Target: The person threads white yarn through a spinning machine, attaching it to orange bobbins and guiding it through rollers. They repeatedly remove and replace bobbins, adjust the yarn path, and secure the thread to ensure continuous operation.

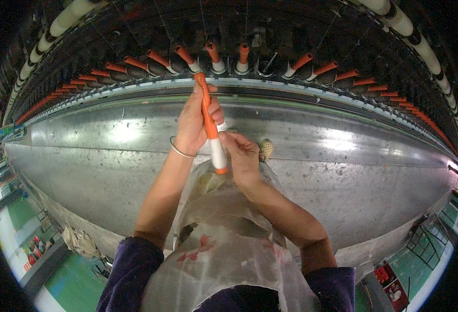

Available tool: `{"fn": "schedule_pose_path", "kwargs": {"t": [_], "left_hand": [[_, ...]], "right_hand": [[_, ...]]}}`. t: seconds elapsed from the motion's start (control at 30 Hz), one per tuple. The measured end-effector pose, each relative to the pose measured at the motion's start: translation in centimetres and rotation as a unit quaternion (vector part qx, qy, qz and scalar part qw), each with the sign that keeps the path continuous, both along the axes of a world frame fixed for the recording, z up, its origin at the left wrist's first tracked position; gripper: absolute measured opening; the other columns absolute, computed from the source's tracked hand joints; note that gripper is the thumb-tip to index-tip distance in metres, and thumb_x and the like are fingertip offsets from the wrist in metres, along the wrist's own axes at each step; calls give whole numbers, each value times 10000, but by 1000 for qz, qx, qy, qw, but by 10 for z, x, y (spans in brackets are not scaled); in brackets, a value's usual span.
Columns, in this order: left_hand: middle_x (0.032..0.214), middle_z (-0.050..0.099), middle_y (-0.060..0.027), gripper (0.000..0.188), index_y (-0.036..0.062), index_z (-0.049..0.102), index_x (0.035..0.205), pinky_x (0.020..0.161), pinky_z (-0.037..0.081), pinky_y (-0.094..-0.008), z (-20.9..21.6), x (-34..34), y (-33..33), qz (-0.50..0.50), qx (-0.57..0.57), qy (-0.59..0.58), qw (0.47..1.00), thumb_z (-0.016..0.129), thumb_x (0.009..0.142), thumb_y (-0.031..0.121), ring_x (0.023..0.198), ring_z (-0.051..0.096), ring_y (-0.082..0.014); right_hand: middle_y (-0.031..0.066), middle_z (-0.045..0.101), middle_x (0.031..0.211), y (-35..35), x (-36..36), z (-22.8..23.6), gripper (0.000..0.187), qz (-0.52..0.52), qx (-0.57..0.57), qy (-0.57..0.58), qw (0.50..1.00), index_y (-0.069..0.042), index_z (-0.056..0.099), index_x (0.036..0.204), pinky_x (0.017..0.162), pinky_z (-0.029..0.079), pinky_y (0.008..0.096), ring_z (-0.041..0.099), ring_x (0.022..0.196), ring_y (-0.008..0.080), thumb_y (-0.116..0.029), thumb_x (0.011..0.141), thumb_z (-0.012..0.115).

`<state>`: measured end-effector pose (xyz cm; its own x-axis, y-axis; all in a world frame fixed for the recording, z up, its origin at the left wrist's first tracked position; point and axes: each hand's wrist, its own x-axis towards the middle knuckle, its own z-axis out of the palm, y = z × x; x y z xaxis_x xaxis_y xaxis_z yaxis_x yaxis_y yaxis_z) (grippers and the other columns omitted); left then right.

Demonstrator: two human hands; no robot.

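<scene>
My left hand (193,120) is wrapped round the bare orange upper part of a bobbin (209,112). White yarn (218,153) is wound on its lower part, and an orange end shows below that. The bobbin is tilted slightly, its top toward the spinning machine. My right hand (241,152) is closed beside the wound yarn, thumb and forefinger pinched together at its upper edge. Whatever lies between those fingertips is too small to make out. Just beyond my hands, a spindle (267,66) without a bobbin stands in the machine's row.
Orange bobbins (244,56) with white yarn stand in a long curved row across the machine. A pale rail (151,86) runs below them. White rollers with dark bands (65,18) are overhead. Grey floor (99,171) lies beneath me, and an apron (223,244) covers my front.
</scene>
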<state>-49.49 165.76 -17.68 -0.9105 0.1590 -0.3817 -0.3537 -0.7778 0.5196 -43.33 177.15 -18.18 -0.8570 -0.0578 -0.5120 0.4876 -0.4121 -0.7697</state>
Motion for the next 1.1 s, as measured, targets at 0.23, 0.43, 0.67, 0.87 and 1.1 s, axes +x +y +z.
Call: {"fn": "schedule_pose_path", "kwargs": {"t": [0.23,0.43,0.67,0.87,1.1], "left_hand": [[754,488,-36,253,87,421,1097,576,472,-282,-7,-5,-2,-67,-263,-65,960,500,881,193,681,536,-157],[813,552,-46,313,67,447,1090,533,456,-243,-32,-4,-1,-191,-419,50,886,524,868,274,650,549,-115],[565,342,34,511,90,480,861,451,291,-193,-39,11,-9,-236,-136,-104,956,332,849,579,496,328,-72],[588,333,43,419,121,457,840,484,321,-199,-23,1,-33,8,9,-96,995,359,864,528,511,328,-73],[540,318,45,383,89,470,803,435,287,-198,16,3,-53,63,-148,-49,986,452,857,467,470,306,-63]], "right_hand": [[10,520,645,34,-26,-5,159,203,17,56,977,-17,565,857,578,378,181,489,630,60,-170,867,522],[46,599,691,55,-55,24,72,462,421,323,711,-26,627,795,612,426,223,508,638,61,-86,759,608],[32,607,735,67,-88,-7,105,146,273,254,916,-14,627,864,539,423,194,519,614,43,-96,801,610],[137,607,914,39,-102,0,159,200,400,269,853,-71,605,921,607,481,349,599,720,275,-176,818,547],[79,626,746,-39,-218,86,251,239,339,431,801,-20,612,952,593,466,237,594,664,108,-234,852,526]]}}
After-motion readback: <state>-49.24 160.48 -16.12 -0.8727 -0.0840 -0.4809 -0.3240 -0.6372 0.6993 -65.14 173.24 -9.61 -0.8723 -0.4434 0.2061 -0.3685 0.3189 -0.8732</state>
